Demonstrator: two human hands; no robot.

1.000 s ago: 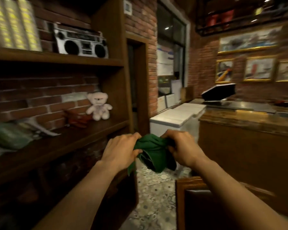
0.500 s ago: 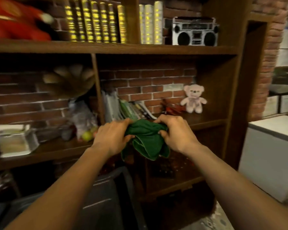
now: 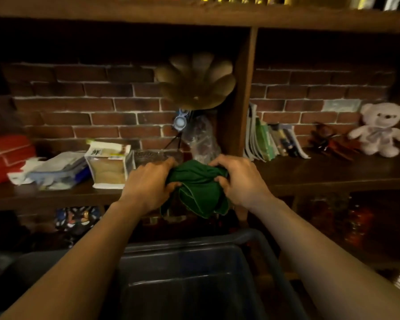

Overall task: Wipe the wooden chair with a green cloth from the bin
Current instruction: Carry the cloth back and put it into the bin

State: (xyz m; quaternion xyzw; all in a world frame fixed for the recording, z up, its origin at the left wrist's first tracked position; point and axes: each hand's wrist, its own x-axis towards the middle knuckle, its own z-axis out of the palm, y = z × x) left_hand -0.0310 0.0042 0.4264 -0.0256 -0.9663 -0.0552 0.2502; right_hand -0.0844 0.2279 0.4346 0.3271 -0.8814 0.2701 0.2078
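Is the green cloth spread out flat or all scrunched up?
Scrunched up. The green cloth is bunched in folds between the left hand and the right hand, with a loose hemmed edge drooping below them above the dark plastic bin.

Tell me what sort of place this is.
Probably a retro-styled café or shop corner: a wooden shelf against a brick wall holds a gramophone horn, a teddy bear and leaning books.

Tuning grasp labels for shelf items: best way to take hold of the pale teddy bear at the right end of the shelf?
Grip the teddy bear around its torso, coming in from the front at shelf height. It sits upright facing outward, brick wall close behind, so front access is open. Its limbs are splayed and soft, likely poor holds. The dark reddish object lies just to its left, so keep fingers clear on that side.
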